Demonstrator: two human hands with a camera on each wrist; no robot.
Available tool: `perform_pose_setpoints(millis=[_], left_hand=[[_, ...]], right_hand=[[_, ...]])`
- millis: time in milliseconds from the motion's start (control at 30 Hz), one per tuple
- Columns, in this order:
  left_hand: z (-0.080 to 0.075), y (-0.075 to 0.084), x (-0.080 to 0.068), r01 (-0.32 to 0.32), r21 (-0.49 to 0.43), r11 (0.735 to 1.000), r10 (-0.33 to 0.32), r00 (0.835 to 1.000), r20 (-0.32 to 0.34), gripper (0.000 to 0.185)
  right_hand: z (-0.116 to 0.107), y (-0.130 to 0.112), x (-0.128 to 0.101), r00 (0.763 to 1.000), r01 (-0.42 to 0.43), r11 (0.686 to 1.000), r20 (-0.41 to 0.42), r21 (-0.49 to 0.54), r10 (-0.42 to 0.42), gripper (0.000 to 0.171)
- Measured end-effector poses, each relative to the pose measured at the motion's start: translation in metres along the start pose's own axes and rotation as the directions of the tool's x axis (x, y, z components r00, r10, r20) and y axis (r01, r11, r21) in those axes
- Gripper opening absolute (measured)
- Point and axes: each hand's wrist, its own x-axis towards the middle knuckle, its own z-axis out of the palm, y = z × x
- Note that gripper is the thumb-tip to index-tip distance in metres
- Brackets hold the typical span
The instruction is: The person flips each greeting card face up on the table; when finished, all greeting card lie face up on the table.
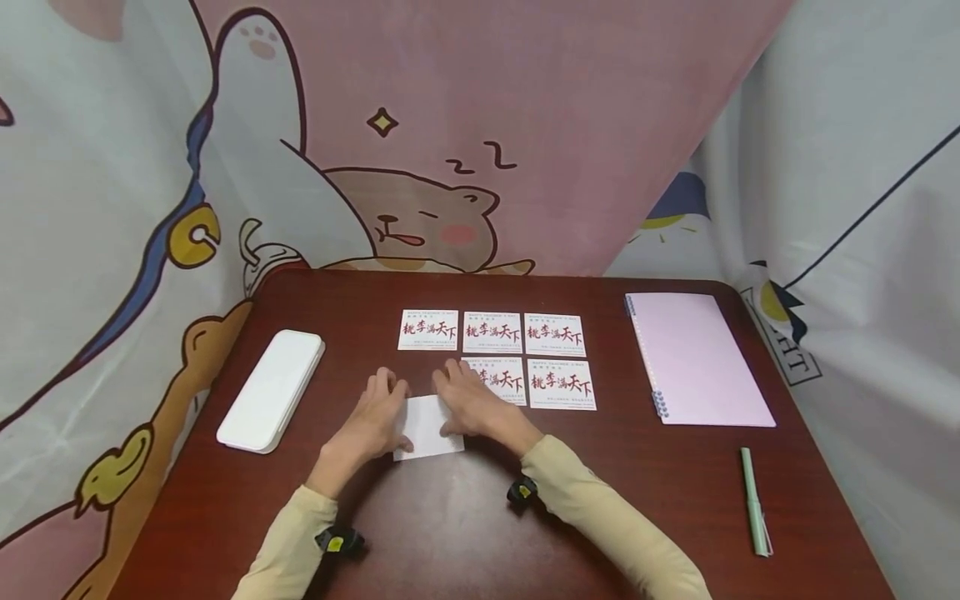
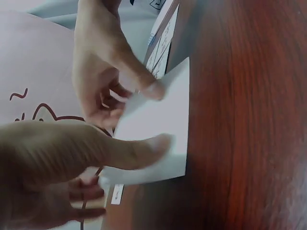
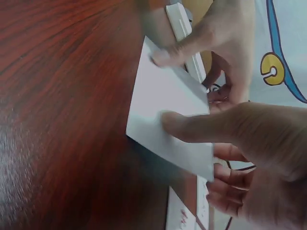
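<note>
Both hands hold one white card (image 1: 429, 427) by its left and right sides, its blank face towards me. On the near face lie the two thumbs, while the fingers go behind the far edge. My left hand (image 1: 372, 421) grips the left side; my right hand (image 1: 474, 400) grips the right side and partly covers a printed card (image 1: 504, 385) on the table. In the left wrist view the card (image 2: 158, 120) looks slightly bent and tilted up from the wood. From the right wrist view, the right thumb (image 3: 187, 127) presses the middle of its face.
Several cards with red Chinese characters lie in two rows, such as the top-left one (image 1: 428, 330). A white case (image 1: 272, 392) sits at the left. To the right are a pink spiral notebook (image 1: 701, 358) and a green pen (image 1: 754, 502) on the brown table (image 1: 637, 508).
</note>
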Motion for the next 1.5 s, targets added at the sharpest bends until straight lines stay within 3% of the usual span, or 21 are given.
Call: perform_pose_setpoints(millis=[100, 167, 233, 367, 467, 533, 700, 900, 1300, 1500], left_hand=[[-0.006, -0.005, -0.001, -0.071, -0.035, 0.997, 0.066, 0.990, -0.122, 0.050], [-0.010, -0.008, -0.001, -0.126, -0.034, 0.991, 0.116, 0.971, -0.211, 0.036], [-0.014, -0.011, -0.002, -0.178, -0.024, 0.984, 0.163, 0.940, -0.299, 0.025], [-0.017, -0.017, -0.004, -0.282, 0.003, 0.959, 0.253, 0.856, -0.451, 0.012], [-0.015, -0.022, -0.006, -0.317, 0.015, 0.948, 0.283, 0.823, -0.492, 0.010], [-0.013, -0.025, -0.008, -0.320, 0.014, 0.947, 0.286, 0.826, -0.486, 0.012], [-0.001, -0.030, -0.011, -0.308, -0.018, 0.951, 0.272, 0.863, -0.426, 0.014], [0.015, -0.034, -0.008, -0.285, -0.065, 0.956, 0.239, 0.890, -0.388, 0.013], [0.030, -0.041, 0.001, -0.241, -0.100, 0.965, 0.194, 0.919, -0.343, 0.017], [0.033, -0.042, 0.001, -0.237, -0.086, 0.968, 0.193, 0.916, -0.352, 0.016]], right_hand=[[-0.008, 0.000, -0.002, 0.994, 0.024, 0.998, -0.105, 0.066, -0.017, 0.036], [-0.014, -0.001, -0.004, 0.982, 0.057, 0.994, -0.186, 0.089, -0.040, 0.024], [-0.019, -0.002, -0.006, 0.960, 0.096, 0.992, -0.270, 0.086, -0.070, 0.018], [-0.024, -0.004, -0.010, 0.905, 0.157, 0.987, -0.406, 0.039, -0.127, 0.012], [-0.019, -0.004, -0.014, 0.882, 0.184, 0.983, -0.442, 0.003, -0.164, 0.006], [-0.013, -0.004, -0.016, 0.883, 0.196, 0.980, -0.433, -0.010, -0.181, 0.005], [0.003, -0.002, -0.021, 0.902, 0.193, 0.981, -0.393, -0.007, -0.181, 0.009], [0.015, 0.003, -0.019, 0.903, 0.169, 0.986, -0.398, -0.010, -0.158, 0.007], [0.037, 0.012, -0.011, 0.889, 0.142, 0.989, -0.434, -0.037, -0.144, 0.014], [0.042, 0.012, -0.010, 0.886, 0.142, 0.990, -0.445, -0.010, -0.131, 0.014]])
